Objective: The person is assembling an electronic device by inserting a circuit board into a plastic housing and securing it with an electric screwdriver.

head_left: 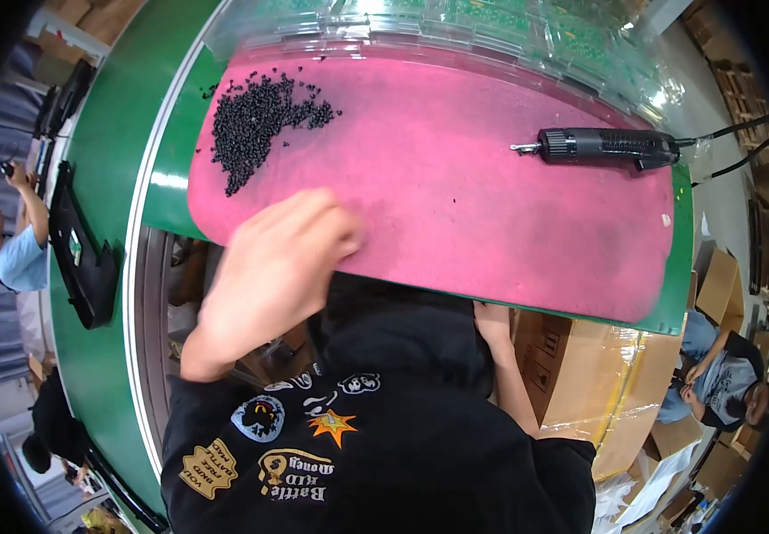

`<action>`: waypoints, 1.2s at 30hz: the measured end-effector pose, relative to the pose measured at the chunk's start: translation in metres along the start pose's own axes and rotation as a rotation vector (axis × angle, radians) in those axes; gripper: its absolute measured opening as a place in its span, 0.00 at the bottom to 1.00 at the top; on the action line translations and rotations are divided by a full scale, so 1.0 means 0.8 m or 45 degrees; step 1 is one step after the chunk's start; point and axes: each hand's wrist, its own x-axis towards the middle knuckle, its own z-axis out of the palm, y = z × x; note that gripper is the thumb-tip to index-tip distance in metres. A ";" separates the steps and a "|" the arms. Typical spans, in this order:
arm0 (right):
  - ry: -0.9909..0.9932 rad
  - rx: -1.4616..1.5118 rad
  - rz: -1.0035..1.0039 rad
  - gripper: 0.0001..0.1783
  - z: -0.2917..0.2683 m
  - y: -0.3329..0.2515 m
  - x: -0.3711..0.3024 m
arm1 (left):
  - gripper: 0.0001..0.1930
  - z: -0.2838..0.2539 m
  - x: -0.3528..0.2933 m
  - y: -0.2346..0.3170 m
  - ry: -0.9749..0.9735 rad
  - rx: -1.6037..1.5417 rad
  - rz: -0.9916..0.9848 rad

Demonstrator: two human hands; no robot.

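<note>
the left hand point(269, 280) hovered over the near left edge of the pink mat point(456, 196), blurred, its fingers together and bent slightly down; whether it gripped anything could not be told, though nothing showed in it. the pile of small black screws point(255, 120) lay nearest to it, on the far left part of the mat, well apart from the hand, with a few strays scattered around the heap. the right hand was hidden below the near edge of the table point(166, 173); only the right forearm point(505, 365) showed, running down beside the black sweater point(384, 445), so its grip could not be told.

on the far right of the mat lay a black electric screwdriver point(603, 147) on its side, bit pointing left, its cables point(732, 142) trailing off to the right. beyond the mat, at the far edge, stood clear plastic trays point(456, 27) with green circuit boards in them. the mat rested on the green table, which curved away along the left. a black panel point(77, 258) sat on that left stretch.

cardboard boxes point(598, 383) stood under the table on the near right. a person in a grey shirt point(718, 374) sat at the right, and another in a light blue shirt point(20, 254) sat at the far left.
</note>
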 end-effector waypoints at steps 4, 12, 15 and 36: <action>0.055 0.125 0.069 0.15 0.011 0.025 -0.010 | 0.05 -0.071 -0.054 -0.013 -0.066 0.053 -0.328; -0.586 -0.753 -0.375 0.13 -0.137 -0.215 -0.010 | 0.08 -0.109 -0.084 -0.033 -0.538 0.088 -0.578; -1.101 -0.172 -0.426 0.09 -0.204 -0.309 0.007 | 0.10 -0.084 -0.026 -0.009 -0.322 -0.022 -0.104; -1.080 2.026 -0.014 0.15 -0.187 -0.403 0.175 | 0.08 0.060 0.155 -0.015 0.136 -1.004 0.277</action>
